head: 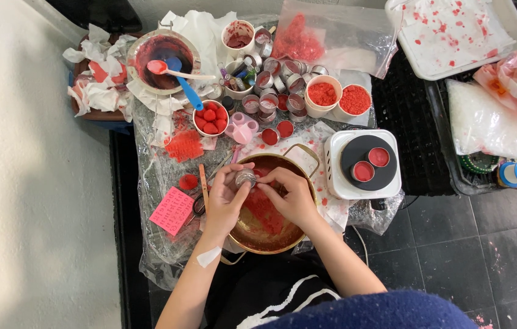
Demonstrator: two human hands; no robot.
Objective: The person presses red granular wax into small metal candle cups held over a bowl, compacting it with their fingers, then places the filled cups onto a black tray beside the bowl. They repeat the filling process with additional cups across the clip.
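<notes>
Centre frame: both hands over brass bowl smeared with red wax. Left hand, grip closed around small round metal cup; right hand fingertips pinch its right edge. Cup mouth seems to face up toward camera; round, no clear long axis. Hot plate lies right.

Left hand: grips a small metal tin
Right hand: fingers on the tin
Below: brass pot holding red wax
Beside: white hotplate, two red-filled tins
</notes>
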